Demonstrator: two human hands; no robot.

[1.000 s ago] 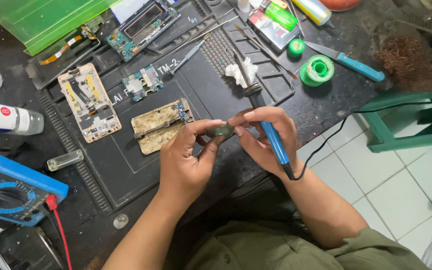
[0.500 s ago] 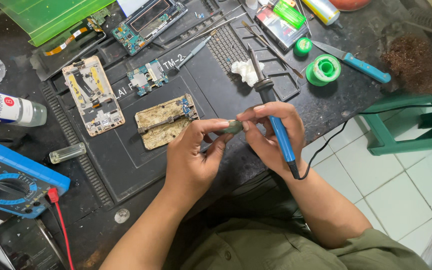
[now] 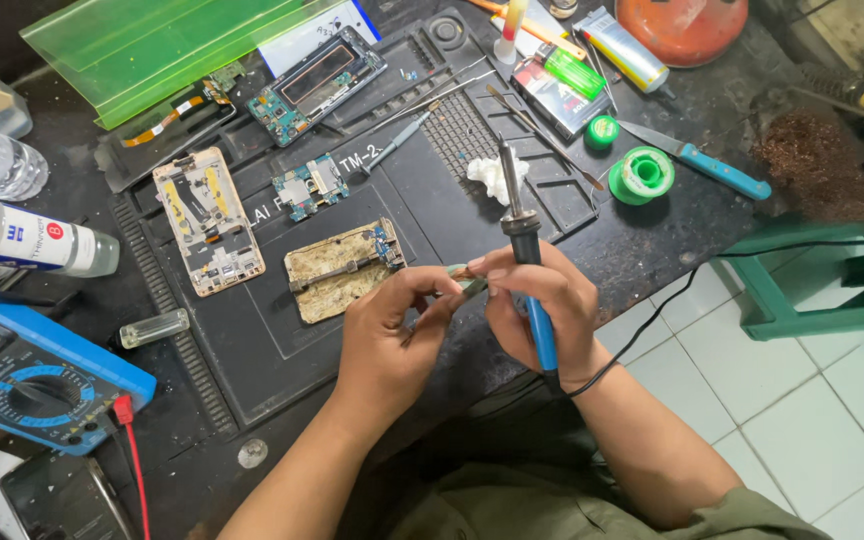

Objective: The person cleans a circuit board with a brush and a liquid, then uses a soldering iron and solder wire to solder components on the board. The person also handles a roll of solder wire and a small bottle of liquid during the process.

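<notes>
A small greenish, flat component (image 3: 470, 284) is pinched between the fingertips of both hands above the near edge of the black ribbed work mat (image 3: 252, 340). The left hand (image 3: 387, 335) closes thumb and forefinger on its near end; the right hand (image 3: 537, 310) grips its far end while curled around a blue-handled soldering iron (image 3: 527, 265), whose metal tip points away and upward. Just beyond lies a tan, gold-toned phone frame (image 3: 342, 270); farther out, a white crumpled tissue (image 3: 492, 175), a green solder spool (image 3: 642, 175), and a blue multimeter (image 3: 32, 375) at left.
</notes>
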